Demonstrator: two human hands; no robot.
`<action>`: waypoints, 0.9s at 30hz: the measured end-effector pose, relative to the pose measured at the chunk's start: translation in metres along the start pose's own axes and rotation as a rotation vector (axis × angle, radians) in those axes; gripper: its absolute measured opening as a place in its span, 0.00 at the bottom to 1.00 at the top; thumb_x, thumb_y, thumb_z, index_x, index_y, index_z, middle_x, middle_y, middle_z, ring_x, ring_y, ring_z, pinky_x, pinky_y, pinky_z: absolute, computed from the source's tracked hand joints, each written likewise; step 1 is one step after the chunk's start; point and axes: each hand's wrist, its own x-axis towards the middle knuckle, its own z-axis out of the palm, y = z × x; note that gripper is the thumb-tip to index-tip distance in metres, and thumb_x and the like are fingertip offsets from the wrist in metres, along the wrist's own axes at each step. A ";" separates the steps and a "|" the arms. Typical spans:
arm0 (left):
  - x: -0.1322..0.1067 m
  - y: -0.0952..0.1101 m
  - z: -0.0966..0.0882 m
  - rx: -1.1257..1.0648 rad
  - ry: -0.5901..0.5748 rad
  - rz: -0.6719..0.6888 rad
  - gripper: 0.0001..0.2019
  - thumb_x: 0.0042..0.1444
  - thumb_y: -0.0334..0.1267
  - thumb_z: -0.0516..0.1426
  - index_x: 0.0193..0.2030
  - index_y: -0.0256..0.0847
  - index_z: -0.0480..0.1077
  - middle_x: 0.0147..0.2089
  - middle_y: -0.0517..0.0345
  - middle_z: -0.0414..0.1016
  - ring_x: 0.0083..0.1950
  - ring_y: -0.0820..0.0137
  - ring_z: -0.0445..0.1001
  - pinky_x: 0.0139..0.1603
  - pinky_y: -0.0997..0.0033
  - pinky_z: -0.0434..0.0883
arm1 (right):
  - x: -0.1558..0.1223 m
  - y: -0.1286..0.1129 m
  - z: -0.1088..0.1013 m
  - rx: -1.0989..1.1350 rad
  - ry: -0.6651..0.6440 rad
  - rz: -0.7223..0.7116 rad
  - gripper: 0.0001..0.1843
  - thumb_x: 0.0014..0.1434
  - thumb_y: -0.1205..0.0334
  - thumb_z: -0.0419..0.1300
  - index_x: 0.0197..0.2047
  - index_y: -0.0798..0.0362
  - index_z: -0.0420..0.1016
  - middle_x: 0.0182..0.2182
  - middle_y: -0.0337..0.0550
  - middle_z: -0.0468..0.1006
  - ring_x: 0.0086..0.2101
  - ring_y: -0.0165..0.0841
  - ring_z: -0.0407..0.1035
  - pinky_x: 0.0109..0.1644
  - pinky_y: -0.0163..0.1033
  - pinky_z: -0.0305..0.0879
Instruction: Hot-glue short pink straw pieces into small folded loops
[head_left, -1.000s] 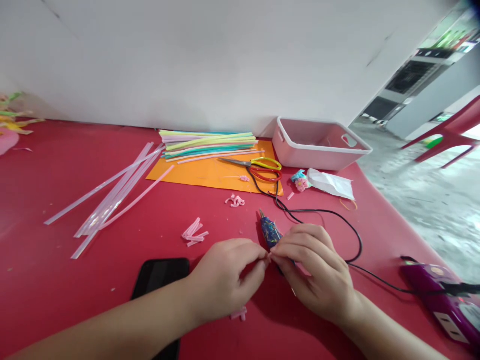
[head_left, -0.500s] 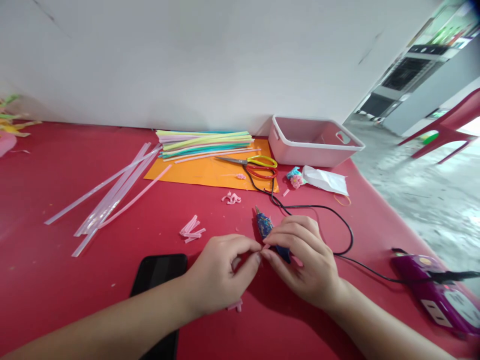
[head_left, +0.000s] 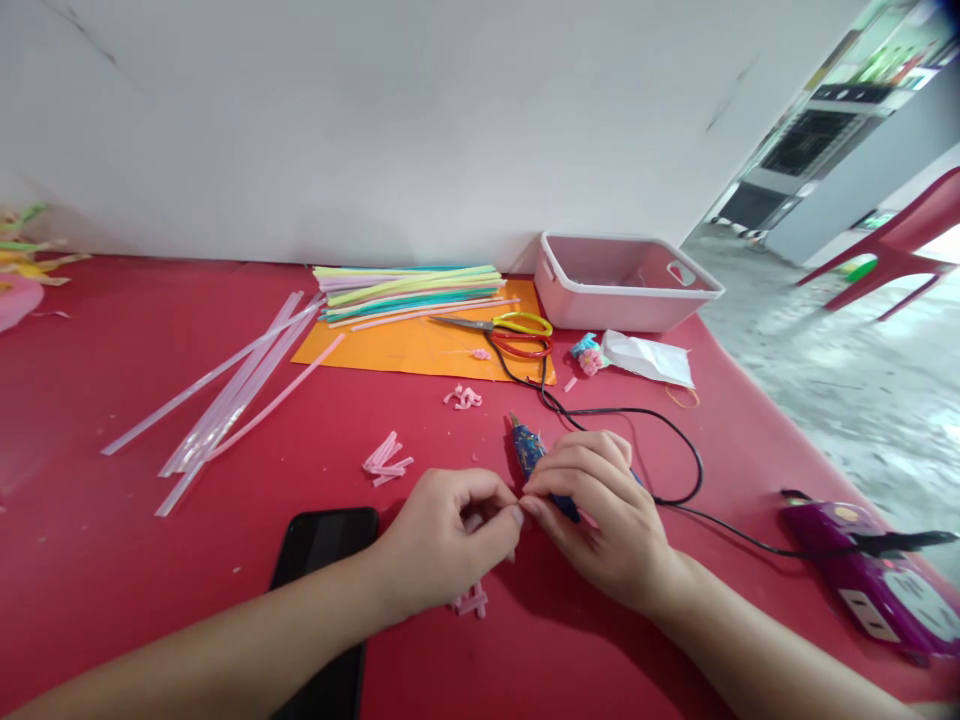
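Observation:
My left hand (head_left: 442, 540) and my right hand (head_left: 604, 515) meet fingertip to fingertip near the table's middle. Both are closed in a pinch on a small pink strip piece, mostly hidden by the fingers. Behind my right hand lies a blue glue gun (head_left: 528, 447), its nozzle pointing away and its body partly covered. Short cut pink strips (head_left: 385, 462) lie beyond my left hand, and more pink pieces (head_left: 472, 601) show just below it. Curled pink pieces (head_left: 463, 397) sit farther off. A black phone (head_left: 322, 540) is partly under my left forearm.
Scissors (head_left: 523, 336) and a bundle of coloured strips (head_left: 412, 290) rest on an orange envelope (head_left: 360, 350). Long clear sticks (head_left: 240, 390) lie left. A pink basket (head_left: 630, 305), small flowers (head_left: 589, 355) and a white packet (head_left: 649, 358) are at back right. A black cord (head_left: 701, 470) runs near a purple power strip (head_left: 862, 570).
My fingertips have drawn closer together, and the pink piece seen at my right fingertips is now mostly hidden. More of the pink pieces below my left hand shows. The view has shifted slightly.

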 end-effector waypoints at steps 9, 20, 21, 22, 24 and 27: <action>0.001 0.003 -0.001 -0.140 -0.025 -0.089 0.07 0.51 0.36 0.56 0.24 0.38 0.67 0.19 0.65 0.70 0.18 0.80 0.59 0.21 0.79 0.56 | 0.003 -0.003 -0.001 -0.056 0.043 -0.048 0.04 0.61 0.71 0.63 0.38 0.52 0.75 0.32 0.40 0.81 0.38 0.35 0.70 0.45 0.45 0.60; 0.005 0.001 -0.001 -0.103 0.016 -0.104 0.09 0.52 0.36 0.55 0.23 0.38 0.67 0.18 0.64 0.70 0.19 0.79 0.60 0.22 0.79 0.56 | 0.004 -0.003 0.001 -0.119 0.079 -0.023 0.04 0.59 0.68 0.66 0.37 0.50 0.77 0.32 0.39 0.82 0.39 0.37 0.69 0.47 0.47 0.61; 0.005 0.001 -0.001 -0.097 0.015 -0.106 0.09 0.52 0.36 0.55 0.23 0.38 0.67 0.18 0.64 0.70 0.19 0.79 0.60 0.21 0.79 0.56 | 0.004 -0.003 0.001 -0.115 0.080 -0.023 0.05 0.59 0.68 0.67 0.37 0.50 0.77 0.31 0.38 0.82 0.39 0.37 0.69 0.47 0.47 0.61; 0.005 0.001 -0.001 -0.097 0.014 -0.104 0.08 0.52 0.36 0.55 0.23 0.38 0.67 0.18 0.64 0.70 0.19 0.79 0.60 0.21 0.79 0.56 | 0.005 -0.002 0.001 -0.112 0.081 -0.022 0.05 0.58 0.69 0.67 0.37 0.50 0.77 0.31 0.38 0.82 0.39 0.36 0.69 0.47 0.47 0.61; 0.005 0.001 -0.001 -0.111 0.013 -0.098 0.07 0.51 0.35 0.55 0.23 0.38 0.67 0.18 0.65 0.70 0.19 0.79 0.61 0.22 0.79 0.57 | 0.006 -0.003 0.001 -0.107 0.094 -0.024 0.05 0.58 0.69 0.67 0.36 0.50 0.77 0.31 0.38 0.82 0.38 0.36 0.70 0.46 0.46 0.62; 0.005 0.002 -0.002 -0.130 0.013 -0.101 0.07 0.50 0.34 0.55 0.23 0.38 0.67 0.17 0.65 0.70 0.19 0.78 0.62 0.22 0.79 0.58 | 0.007 -0.005 0.001 -0.114 0.104 -0.034 0.05 0.59 0.69 0.66 0.36 0.50 0.77 0.30 0.38 0.82 0.38 0.36 0.70 0.46 0.46 0.62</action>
